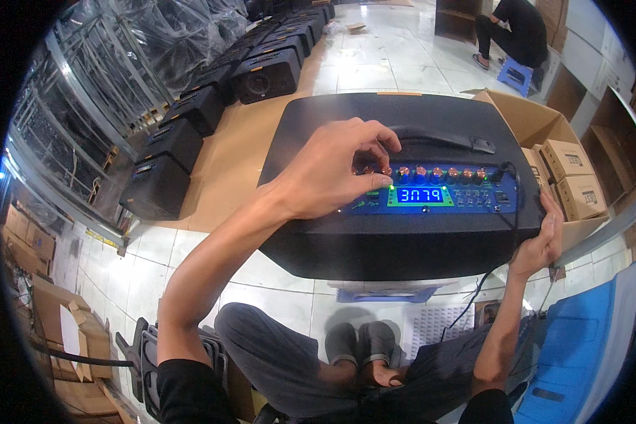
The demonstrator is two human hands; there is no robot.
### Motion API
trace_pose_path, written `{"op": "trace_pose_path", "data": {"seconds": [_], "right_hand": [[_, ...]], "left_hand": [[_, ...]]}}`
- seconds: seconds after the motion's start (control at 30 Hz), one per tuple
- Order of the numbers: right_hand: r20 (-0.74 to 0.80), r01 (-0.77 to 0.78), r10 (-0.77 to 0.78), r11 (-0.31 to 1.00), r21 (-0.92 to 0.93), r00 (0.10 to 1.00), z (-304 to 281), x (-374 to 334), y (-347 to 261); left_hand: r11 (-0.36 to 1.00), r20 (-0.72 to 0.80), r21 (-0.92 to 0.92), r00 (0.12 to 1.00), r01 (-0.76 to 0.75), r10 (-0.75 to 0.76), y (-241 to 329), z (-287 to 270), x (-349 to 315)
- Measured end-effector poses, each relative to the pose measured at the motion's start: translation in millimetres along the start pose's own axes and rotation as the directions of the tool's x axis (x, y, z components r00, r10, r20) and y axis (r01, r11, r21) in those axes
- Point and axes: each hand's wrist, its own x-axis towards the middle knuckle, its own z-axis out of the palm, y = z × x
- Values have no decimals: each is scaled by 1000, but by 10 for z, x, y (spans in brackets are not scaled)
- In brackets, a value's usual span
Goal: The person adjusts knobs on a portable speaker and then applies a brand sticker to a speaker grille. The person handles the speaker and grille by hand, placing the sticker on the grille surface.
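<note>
A large black portable speaker lies in front of me with its control panel upward. The panel carries a row of copper-coloured knobs, a lit blue display and a black carry handle behind them. My left hand reaches over the left end of the row, its thumb and curled fingers closed around a control knob, partly hidden by them. Along the speaker's right side, my right hand rests flat with fingers stretched out. A black cable is plugged in at the panel's right end.
An open carton with small brown boxes stands at right. Several black speakers line cardboard beside a metal rack at left. A person sits on a blue stool at the back. A blue plastic object lies lower right.
</note>
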Motion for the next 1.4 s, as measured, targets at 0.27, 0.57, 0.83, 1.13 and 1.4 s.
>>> {"op": "trace_pose_path", "data": {"seconds": [0.27, 0.57, 0.83, 1.13, 1.4], "right_hand": [[17, 4, -4, 999, 32, 1000, -4, 8, 10], [22, -17, 16, 999, 34, 1000, -8, -1, 7], [24, -12, 11, 999, 47, 1000, -3, 14, -6], [-4, -7, 7, 998, 57, 1000, 18, 14, -5], [-11, 29, -29, 999, 32, 1000, 27, 18, 8]], "left_hand": [[999, -2, -26, 1000, 20, -21, 28, -13, 2], [988, -13, -19, 988, 152, -152, 103, 48, 30], [999, -37, 38, 999, 18, -16, 51, 92, 57], [989, -13, 148, 1000, -23, 25, 52, 126, 100], [923, 29, 313, 974, -224, 227, 76, 157, 163]]}}
